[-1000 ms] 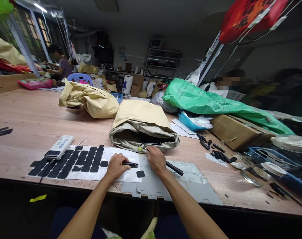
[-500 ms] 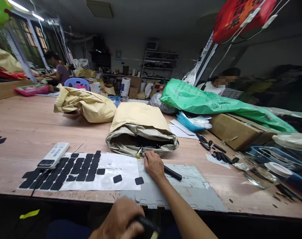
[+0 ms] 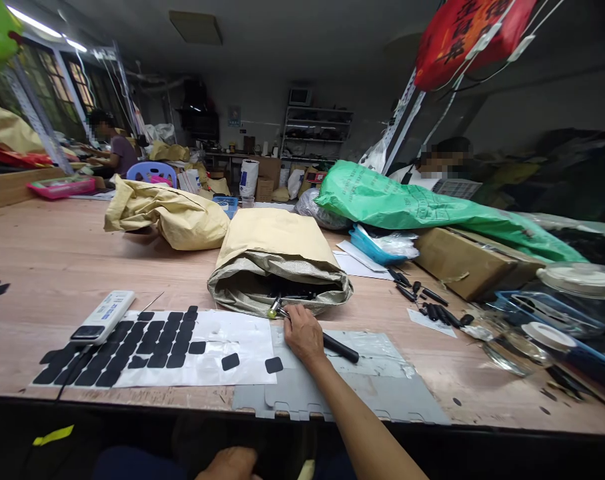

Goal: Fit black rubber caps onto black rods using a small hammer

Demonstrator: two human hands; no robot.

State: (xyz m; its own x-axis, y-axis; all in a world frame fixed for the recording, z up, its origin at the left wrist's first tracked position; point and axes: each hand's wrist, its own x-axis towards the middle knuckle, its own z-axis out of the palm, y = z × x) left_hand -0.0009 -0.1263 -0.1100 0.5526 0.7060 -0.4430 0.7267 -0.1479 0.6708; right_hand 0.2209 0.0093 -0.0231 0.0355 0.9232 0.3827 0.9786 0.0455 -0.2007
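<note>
My right hand [image 3: 304, 335] lies over the shaft of a small hammer [image 3: 340, 347], fingers curled round it. The hammer's yellow-tipped head [image 3: 273, 308] shows at the mouth of an open paper sack [image 3: 280, 233], and its black grip points right. Dark items inside the sack are hard to make out. Under my right forearm is a grey board [image 3: 397, 393]. My left hand [image 3: 230, 463] is low at the bottom edge, below the table front; its fingers are mostly hidden. Black rounded-square pads [image 3: 155, 343] lie in rows on a white sheet [image 3: 227, 327] to the left.
A white device [image 3: 103, 319] with a cable rests on the pads. Another paper sack [image 3: 182, 213] lies behind. To the right are black handle-like pieces [image 3: 435, 313], a cardboard box [image 3: 475, 260], a green sack [image 3: 397, 207] and jars [image 3: 582, 293]. Two people sit further back.
My left hand, which held a blurred dark object above the lap, has dropped lower and mostly out of view. My right hand stays on the hammer. The view has shifted slightly.
</note>
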